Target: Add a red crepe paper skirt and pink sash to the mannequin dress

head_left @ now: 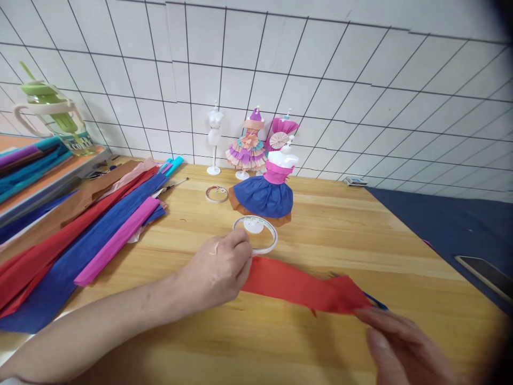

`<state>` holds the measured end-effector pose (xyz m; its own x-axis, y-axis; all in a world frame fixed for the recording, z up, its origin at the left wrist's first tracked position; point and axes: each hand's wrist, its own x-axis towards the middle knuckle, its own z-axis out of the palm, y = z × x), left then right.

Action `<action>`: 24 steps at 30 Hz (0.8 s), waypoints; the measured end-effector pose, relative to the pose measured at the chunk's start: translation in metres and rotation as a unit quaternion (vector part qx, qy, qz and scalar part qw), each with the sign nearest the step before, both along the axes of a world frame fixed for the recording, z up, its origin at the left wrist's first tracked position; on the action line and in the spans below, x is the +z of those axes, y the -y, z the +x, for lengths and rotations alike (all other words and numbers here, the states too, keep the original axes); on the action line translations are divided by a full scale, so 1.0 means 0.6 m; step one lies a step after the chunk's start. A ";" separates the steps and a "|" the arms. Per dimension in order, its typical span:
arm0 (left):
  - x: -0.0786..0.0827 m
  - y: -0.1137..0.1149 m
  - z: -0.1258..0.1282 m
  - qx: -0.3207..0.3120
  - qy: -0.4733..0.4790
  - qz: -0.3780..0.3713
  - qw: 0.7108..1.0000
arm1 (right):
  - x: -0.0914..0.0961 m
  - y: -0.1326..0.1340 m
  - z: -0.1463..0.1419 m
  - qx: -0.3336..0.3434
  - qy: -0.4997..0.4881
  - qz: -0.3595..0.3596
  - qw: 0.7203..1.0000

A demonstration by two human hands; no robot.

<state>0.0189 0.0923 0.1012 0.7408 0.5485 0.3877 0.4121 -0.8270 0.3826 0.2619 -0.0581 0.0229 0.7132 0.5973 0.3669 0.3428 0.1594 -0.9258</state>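
Observation:
A strip of red crepe paper [296, 283] stretches just above the table between my two hands. My left hand [220, 267] is closed, pinching the strip's left end. At the other end, the fingertips of my right hand [404, 342] touch the strip's edge, with the thumb held apart below. A blue handle loop [379, 302], perhaps of scissors, shows from behind the strip; most of it is hidden. Right behind my left hand lies a roll of white tape [270, 243], around the base of a small mannequin in a pink top and blue skirt [264, 192].
Behind stand a bare white mannequin [214, 133] and two dressed ones, one in a tiered dress [246, 149]. A smaller tape roll [216, 194] lies nearby. Coloured crepe paper [108, 230] covers the left side, near a green-lidded bottle [56, 117]. A phone [484, 272] lies right.

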 end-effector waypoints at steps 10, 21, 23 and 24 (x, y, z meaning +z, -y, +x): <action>0.021 0.015 -0.028 0.011 -0.134 0.166 0.977 | 0.152 -0.120 -0.060 0.253 0.338 -0.104 0.900; 0.093 0.018 -0.057 -0.048 -0.045 -0.021 0.998 | 0.190 -0.211 -0.080 0.686 -0.031 -0.226 0.691; 0.107 0.020 -0.064 -0.064 -0.038 -0.034 0.997 | 0.200 -0.207 -0.070 0.671 -0.044 -0.261 0.692; 0.112 0.021 -0.067 -0.069 -0.036 -0.037 0.996 | 0.204 -0.204 -0.062 0.660 -0.032 -0.279 0.697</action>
